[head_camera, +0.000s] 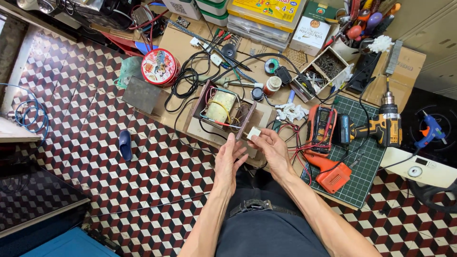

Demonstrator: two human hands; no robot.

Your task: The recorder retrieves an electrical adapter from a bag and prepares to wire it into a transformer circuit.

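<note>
Both hands: right (272,147) pinches white block (253,133); left (228,159) open, empty.

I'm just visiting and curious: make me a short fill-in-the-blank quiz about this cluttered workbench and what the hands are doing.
1. The right hand pinches a small ____ block.
2. The cordless drill lies on a ____ cutting mat.
3. The round tin left of the transformer is mainly ____.
4. The left hand touches the transformer's ____ frame.

Missing words: white; green; red; brown
</note>
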